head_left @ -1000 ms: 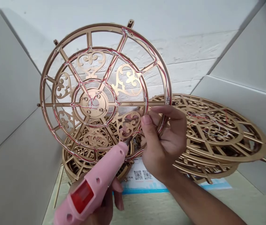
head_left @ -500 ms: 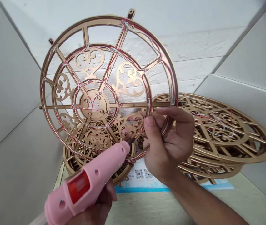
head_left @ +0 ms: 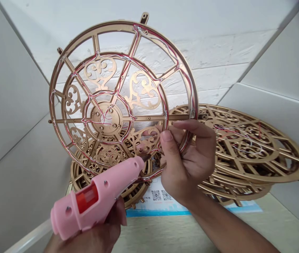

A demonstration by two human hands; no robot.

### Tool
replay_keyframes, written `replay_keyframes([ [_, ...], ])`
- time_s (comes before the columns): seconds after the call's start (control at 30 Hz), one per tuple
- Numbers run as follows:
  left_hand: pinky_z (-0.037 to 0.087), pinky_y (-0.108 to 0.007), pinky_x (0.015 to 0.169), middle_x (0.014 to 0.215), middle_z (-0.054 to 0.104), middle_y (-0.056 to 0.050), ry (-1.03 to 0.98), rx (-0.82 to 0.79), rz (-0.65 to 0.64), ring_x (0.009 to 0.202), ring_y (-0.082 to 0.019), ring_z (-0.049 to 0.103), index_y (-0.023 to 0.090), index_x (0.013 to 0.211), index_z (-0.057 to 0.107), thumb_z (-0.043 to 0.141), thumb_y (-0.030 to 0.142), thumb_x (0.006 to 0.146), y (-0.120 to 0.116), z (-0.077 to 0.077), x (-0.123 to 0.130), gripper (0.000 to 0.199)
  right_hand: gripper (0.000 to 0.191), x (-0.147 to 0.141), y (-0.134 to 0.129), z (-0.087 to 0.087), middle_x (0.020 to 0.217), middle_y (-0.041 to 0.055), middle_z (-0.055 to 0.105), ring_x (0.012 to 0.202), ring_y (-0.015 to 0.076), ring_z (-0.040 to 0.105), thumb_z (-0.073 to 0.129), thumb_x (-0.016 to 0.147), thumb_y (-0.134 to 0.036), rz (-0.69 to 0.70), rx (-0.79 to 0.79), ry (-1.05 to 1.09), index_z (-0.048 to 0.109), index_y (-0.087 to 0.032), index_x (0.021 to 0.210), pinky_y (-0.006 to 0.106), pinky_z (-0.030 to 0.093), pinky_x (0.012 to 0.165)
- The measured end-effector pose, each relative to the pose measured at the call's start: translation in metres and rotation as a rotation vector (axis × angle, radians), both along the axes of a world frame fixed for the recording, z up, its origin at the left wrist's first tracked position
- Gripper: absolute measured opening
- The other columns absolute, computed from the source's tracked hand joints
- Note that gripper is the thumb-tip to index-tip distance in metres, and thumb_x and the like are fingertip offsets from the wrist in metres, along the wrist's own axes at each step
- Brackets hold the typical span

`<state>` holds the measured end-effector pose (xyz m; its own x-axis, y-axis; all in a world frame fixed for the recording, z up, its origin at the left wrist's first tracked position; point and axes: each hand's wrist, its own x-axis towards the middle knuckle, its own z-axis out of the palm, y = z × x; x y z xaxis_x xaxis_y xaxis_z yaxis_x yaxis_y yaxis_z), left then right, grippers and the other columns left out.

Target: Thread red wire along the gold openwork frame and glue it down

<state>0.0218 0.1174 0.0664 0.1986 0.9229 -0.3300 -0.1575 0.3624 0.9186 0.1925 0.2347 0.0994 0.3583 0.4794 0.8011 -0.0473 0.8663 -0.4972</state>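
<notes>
Left hand (head_left: 96,233) had its fingers wrapped around the pink hot glue gun (head_left: 109,186), translucent glue stick (head_left: 29,236) out the back, nozzle close to the lower right of the gold openwork frame (head_left: 116,117); contact unclear. Right hand (head_left: 191,160) held that frame up and tilted by its lower-right rings, thumb in front and fingers curled behind, red and white wires (head_left: 124,58) along its rings and spokes. Behind and below: more gold frames (head_left: 295,170) stacked right, another pile (head_left: 135,199) below, printed sheet (head_left: 171,205) partly under them on the counter (head_left: 162,233).
</notes>
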Motion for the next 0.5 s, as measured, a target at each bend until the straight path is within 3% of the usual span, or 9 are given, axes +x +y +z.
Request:
replay_keyframes([
  [0.17, 0.027, -0.015, 0.035, 0.065, 0.062, 0.002, 0.046, -0.027, 0.07, 0.046, -0.006, 0.043, 0.018, 0.083, 0.07, 0.069, 0.014, 0.073, 0.003, -0.005, 0.005, 0.011, 0.025, 0.0, 0.0, 0.001, 0.06, -0.0093, 0.044, 0.047, 0.0075, 0.042, 0.057, 0.088, -0.004, 0.01, -0.011, 0.005, 0.06, -0.026, 0.101, 0.023, 0.041, 0.048],
  [0.3, 0.034, -0.015, 0.036, 0.063, 0.06, 0.004, 0.026, -0.023, 0.083, 0.045, -0.005, 0.045, 0.015, 0.084, 0.067, 0.072, 0.023, 0.082, 0.003, -0.004, 0.001, 0.01, 0.025, 0.0, 0.0, 0.001, 0.061, -0.009, 0.044, 0.049, 0.0078, 0.042, 0.056, 0.088, -0.005, -0.007, -0.012, -0.002, 0.06, -0.026, 0.101, 0.024, 0.04, 0.049],
  [0.43, 0.054, -0.025, 0.055, 0.08, 0.066, -0.001, -0.034, -0.006, 0.121, 0.065, -0.012, 0.063, 0.014, 0.092, 0.066, 0.066, 0.038, 0.092, 0.003, 0.005, -0.007, 0.024, 0.027, 0.0, 0.0, 0.001, 0.061, -0.0088, 0.042, 0.047, 0.0081, 0.039, 0.055, 0.088, -0.003, 0.005, -0.004, -0.003, 0.06, -0.027, 0.102, 0.024, 0.036, 0.046],
  [0.5, 0.058, -0.031, 0.065, 0.089, 0.068, -0.003, -0.065, 0.002, 0.135, 0.076, -0.015, 0.066, 0.014, 0.097, 0.065, 0.063, 0.04, 0.094, 0.002, 0.01, -0.009, 0.026, 0.029, 0.0, 0.0, 0.001, 0.061, -0.0086, 0.043, 0.048, 0.0081, 0.04, 0.055, 0.088, -0.002, 0.013, 0.004, 0.001, 0.06, -0.026, 0.103, 0.025, 0.037, 0.046],
])
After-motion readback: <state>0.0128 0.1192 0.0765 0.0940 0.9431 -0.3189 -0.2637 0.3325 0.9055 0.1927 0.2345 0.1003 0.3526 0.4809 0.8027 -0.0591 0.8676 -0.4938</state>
